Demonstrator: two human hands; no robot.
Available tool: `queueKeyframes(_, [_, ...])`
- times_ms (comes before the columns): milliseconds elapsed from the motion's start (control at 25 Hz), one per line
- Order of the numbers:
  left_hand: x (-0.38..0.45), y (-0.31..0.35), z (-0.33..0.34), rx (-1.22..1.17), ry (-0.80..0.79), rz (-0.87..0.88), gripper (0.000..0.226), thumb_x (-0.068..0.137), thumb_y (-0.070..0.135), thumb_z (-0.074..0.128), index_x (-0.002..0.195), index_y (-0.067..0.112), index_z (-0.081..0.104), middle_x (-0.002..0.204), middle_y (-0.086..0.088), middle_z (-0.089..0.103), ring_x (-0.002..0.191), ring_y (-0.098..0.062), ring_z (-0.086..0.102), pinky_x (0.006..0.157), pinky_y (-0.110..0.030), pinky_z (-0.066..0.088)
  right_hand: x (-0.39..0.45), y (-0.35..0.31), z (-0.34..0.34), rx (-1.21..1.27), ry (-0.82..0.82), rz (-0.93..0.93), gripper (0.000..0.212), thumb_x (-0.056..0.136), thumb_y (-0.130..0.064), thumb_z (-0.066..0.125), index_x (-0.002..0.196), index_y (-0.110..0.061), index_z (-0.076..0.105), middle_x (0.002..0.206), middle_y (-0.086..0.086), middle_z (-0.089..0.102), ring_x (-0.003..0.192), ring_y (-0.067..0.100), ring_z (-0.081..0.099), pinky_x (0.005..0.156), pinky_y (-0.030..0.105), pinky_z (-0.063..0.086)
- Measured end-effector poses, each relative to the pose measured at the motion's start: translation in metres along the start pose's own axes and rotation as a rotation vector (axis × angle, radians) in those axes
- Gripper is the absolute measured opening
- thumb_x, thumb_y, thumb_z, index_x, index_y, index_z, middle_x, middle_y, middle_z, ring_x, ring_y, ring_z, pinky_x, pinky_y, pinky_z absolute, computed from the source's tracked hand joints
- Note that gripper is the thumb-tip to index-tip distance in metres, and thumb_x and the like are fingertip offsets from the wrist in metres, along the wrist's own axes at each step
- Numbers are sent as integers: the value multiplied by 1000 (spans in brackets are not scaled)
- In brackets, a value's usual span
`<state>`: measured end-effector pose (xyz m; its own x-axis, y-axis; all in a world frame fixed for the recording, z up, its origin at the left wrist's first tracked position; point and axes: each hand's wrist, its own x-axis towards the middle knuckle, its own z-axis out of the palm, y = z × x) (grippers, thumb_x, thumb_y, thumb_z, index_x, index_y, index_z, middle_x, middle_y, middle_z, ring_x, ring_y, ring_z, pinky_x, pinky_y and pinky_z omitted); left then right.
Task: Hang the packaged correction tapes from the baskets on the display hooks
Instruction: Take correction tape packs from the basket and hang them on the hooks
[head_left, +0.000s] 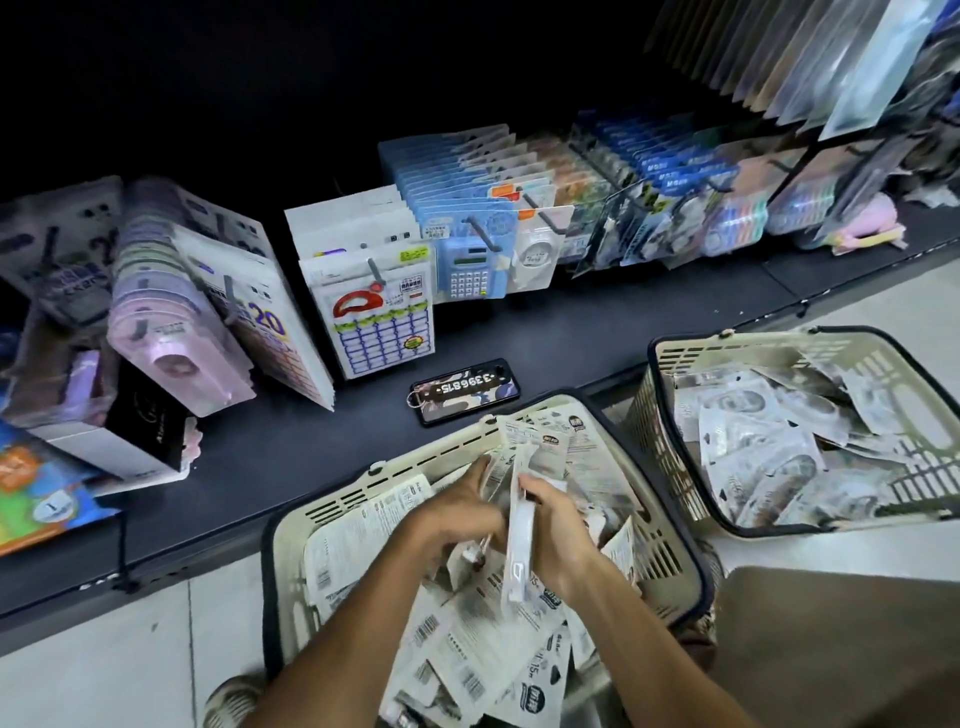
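Two cream baskets with dark rims stand on the floor. The near basket holds several white packaged correction tapes, the right basket several more packs. Over the near basket my left hand and my right hand grip a small stack of packs held on edge between them. Display hooks carry hung stationery along the dark shelf behind.
A phone with a numbered tag lies on the dark shelf just beyond the near basket. Hung calculators, label packs and pink tape packs crowd the hooks. Boxes sit at the shelf's left. Pale floor tiles lie below.
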<state>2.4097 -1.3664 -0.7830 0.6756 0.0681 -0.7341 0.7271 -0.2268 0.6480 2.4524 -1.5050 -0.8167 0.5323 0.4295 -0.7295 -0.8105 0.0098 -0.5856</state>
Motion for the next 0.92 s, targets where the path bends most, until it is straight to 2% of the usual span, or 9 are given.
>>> queueKeyframes(80, [-6, 2, -13, -84, -22, 8, 103, 71, 4, 71, 158, 37, 27, 149, -6, 54, 131, -30, 55, 102, -40, 52, -3, 6, 5, -1, 4, -18, 45, 87, -36, 68, 119, -5, 64, 100, 19, 75, 82, 30, 73, 66, 40, 60])
queueKeyframes(160, [-15, -2, -25, -202, -70, 42, 85, 63, 6, 70, 143, 26, 50, 126, -11, 70, 116, -33, 67, 99, -48, 56, -9, 12, 9, -27, 20, -59, 44, 87, -36, 71, 121, -8, 66, 105, 24, 74, 84, 34, 73, 69, 43, 60])
queueKeyframes(240, [-25, -8, -37, -376, -113, 71, 69, 62, 5, 70, 129, 15, 58, 109, -15, 77, 99, -34, 74, 86, -46, 62, -18, 10, 8, -23, 17, -133, 42, 83, -36, 74, 114, -8, 71, 97, 19, 76, 79, 31, 73, 68, 40, 59])
queueKeyframes(320, [-35, -21, -42, -597, -105, 88, 54, 62, 6, 70, 116, 8, 63, 94, -16, 79, 83, -31, 77, 67, -40, 63, -26, -2, 5, 0, -1, -197, 39, 78, -38, 75, 103, -7, 72, 79, 11, 74, 61, 20, 69, 54, 31, 56])
queueKeyframes(400, [-47, -40, -36, -807, -74, 101, 52, 53, 9, 75, 104, 1, 67, 85, -20, 77, 73, -33, 76, 58, -39, 62, -33, -18, 9, 4, -16, -203, 43, 73, -40, 78, 102, -8, 70, 71, 7, 70, 53, 17, 64, 47, 26, 52])
queueKeyframes(560, [-61, -56, -16, -963, -55, 110, 65, 39, 15, 77, 101, -3, 68, 87, -24, 72, 77, -38, 70, 74, -46, 57, -32, -24, 18, -111, 139, -137, 49, 71, -36, 86, 110, -12, 68, 100, 21, 76, 80, 33, 72, 77, 52, 61])
queueKeyframes(720, [-65, -47, -12, -933, -45, 106, 45, 44, 14, 78, 88, 6, 81, 94, -22, 77, 78, -35, 75, 72, -45, 61, -36, -3, 11, -126, 89, 57, 29, 83, -34, 77, 93, -7, 74, 81, 16, 75, 64, 28, 71, 57, 33, 56])
queueKeyframes(840, [-66, -52, -18, -928, 104, 72, 45, 64, 10, 73, 109, 6, 71, 97, -19, 78, 85, -35, 75, 79, -47, 60, -38, -4, 15, -114, 149, 36, 30, 84, -34, 74, 93, -6, 72, 71, 10, 72, 56, 24, 67, 50, 30, 52])
queueKeyframes(920, [-64, -61, -25, -896, 264, 72, 39, 80, 2, 67, 118, 9, 66, 96, -16, 79, 83, -33, 76, 70, -45, 62, -40, -19, 15, -113, 296, -58, 32, 86, -37, 73, 97, -7, 71, 69, 7, 68, 57, 21, 64, 51, 30, 51])
